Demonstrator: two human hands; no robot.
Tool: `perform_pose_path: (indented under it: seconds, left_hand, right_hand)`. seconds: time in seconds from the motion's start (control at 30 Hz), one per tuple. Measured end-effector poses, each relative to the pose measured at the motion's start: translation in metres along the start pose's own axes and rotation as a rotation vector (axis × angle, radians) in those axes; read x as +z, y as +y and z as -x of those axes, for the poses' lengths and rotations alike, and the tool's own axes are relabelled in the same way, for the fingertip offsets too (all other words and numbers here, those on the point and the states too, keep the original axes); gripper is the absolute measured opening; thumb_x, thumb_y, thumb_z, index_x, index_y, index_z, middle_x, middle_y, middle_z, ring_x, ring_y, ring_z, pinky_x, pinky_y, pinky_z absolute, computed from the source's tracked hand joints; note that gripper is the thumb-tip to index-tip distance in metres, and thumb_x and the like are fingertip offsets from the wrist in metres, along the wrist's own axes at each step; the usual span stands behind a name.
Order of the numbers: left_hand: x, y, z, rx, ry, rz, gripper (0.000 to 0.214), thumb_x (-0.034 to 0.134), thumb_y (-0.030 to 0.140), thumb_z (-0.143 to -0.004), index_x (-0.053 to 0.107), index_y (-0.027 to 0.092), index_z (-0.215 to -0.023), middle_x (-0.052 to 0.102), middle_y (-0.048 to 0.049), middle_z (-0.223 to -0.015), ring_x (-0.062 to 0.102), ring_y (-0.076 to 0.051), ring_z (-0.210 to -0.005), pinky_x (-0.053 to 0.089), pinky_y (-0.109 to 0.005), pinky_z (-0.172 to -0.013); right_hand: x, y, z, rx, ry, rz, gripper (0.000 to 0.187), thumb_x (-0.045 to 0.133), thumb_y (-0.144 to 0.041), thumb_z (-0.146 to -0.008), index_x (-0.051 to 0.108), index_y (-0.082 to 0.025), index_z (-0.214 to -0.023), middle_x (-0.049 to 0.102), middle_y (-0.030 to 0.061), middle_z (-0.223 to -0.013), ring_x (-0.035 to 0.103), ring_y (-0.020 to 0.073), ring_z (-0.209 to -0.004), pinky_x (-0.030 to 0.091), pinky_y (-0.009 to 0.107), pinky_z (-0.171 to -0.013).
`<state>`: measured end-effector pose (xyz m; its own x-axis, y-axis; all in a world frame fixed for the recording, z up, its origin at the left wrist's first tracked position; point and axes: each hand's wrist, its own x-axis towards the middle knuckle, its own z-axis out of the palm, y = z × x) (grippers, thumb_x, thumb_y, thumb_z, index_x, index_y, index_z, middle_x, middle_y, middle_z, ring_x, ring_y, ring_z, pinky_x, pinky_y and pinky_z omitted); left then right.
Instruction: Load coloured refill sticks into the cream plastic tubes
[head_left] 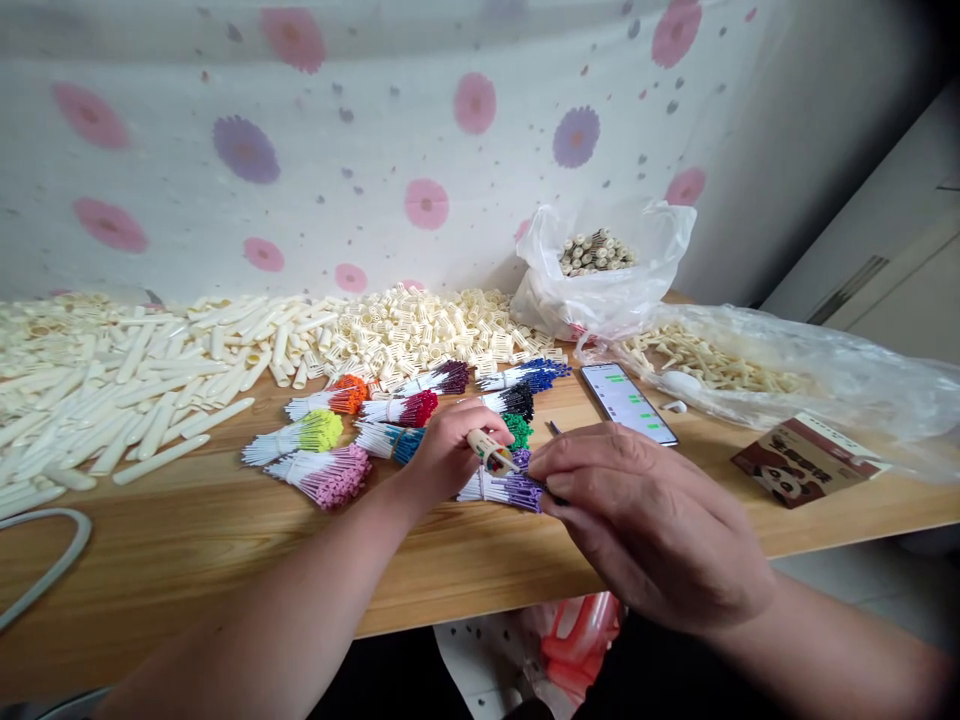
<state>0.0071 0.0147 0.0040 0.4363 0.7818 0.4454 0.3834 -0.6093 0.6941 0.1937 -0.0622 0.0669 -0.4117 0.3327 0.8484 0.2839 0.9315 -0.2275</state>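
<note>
My left hand (459,440) is closed around a short cream plastic tube (487,447), its open end turned to the right with bits of colour showing inside. My right hand (645,505) pinches a thin stick like a pen refill (519,464), whose pale end meets the tube's mouth. A dark slim tip (553,428) sticks up behind the right fingers; what it belongs to is hidden. Around the left hand lie bundles of thin white sticks with coloured ends, among them pink (341,476), yellow (321,432), red (416,408), blue (536,375) and purple (517,492).
Long cream tubes (150,400) and a heap of slotted cream pieces (427,325) cover the back left. Behind on the right are a bag of assembled parts (596,255), a phone (628,405), a clear bag of small pieces (720,360) and a brown box (806,462).
</note>
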Motion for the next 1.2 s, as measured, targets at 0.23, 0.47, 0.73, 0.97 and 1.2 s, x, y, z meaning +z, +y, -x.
perform_pose_path:
  seconds: [0.23, 0.47, 0.73, 0.97, 1.2]
  left_hand:
    - [-0.001, -0.001, 0.001, -0.019, 0.032, 0.005, 0.017, 0.056, 0.024, -0.082, 0.065, 0.017, -0.070, 0.061, -0.0011, -0.070, 0.054, -0.014, -0.067, 0.041, -0.025, -0.064]
    - [-0.002, -0.001, 0.003, -0.003, 0.065, -0.082, 0.018, 0.058, 0.033, -0.083, 0.065, 0.018, -0.076, 0.059, -0.0010, -0.075, 0.054, -0.015, -0.072, 0.041, -0.027, -0.067]
    - [-0.004, -0.004, 0.002, 0.102, -0.010, -0.078, 0.063, 0.043, 0.074, -0.073, 0.057, 0.018, -0.098, 0.055, -0.0052, -0.089, 0.052, -0.019, -0.083, 0.042, -0.031, -0.075]
    - [-0.005, -0.003, 0.005, 0.128, -0.064, -0.041, 0.054, 0.029, 0.061, -0.088, 0.056, 0.018, -0.107, 0.052, -0.0067, -0.095, 0.051, -0.019, -0.089, 0.043, -0.031, -0.080]
    - [-0.002, 0.001, 0.005, 0.136, 0.001, -0.081, 0.055, 0.034, 0.061, -0.086, 0.062, 0.015, -0.098, 0.054, -0.0071, -0.089, 0.053, -0.019, -0.085, 0.044, -0.031, -0.075]
  right_hand:
    - [0.006, 0.000, -0.001, 0.132, 0.092, 0.030, 0.015, 0.058, -0.005, -0.081, 0.060, -0.016, -0.093, 0.069, 0.0083, -0.083, 0.067, 0.0148, -0.080, 0.057, 0.026, -0.072]
    - [0.005, 0.000, 0.002, 0.107, 0.096, 0.117, 0.017, 0.061, -0.004, -0.078, 0.061, -0.015, -0.092, 0.070, 0.0088, -0.084, 0.067, 0.0158, -0.080, 0.057, 0.027, -0.073]
    - [0.011, 0.012, 0.007, 0.260, 0.159, 0.021, 0.017, 0.059, -0.007, -0.081, 0.063, -0.020, -0.093, 0.068, 0.0041, -0.083, 0.065, 0.0149, -0.079, 0.054, 0.028, -0.071]
    - [0.012, 0.027, 0.016, 0.151, 0.006, 0.291, 0.018, 0.057, -0.006, -0.081, 0.066, -0.017, -0.092, 0.060, 0.0066, -0.087, 0.057, 0.0152, -0.077, 0.048, 0.029, -0.065]
    - [0.008, 0.030, 0.015, 0.168, 0.011, 0.350, 0.008, 0.062, -0.009, -0.079, 0.064, -0.016, -0.080, 0.055, 0.0042, -0.081, 0.051, 0.0139, -0.073, 0.044, 0.029, -0.064]
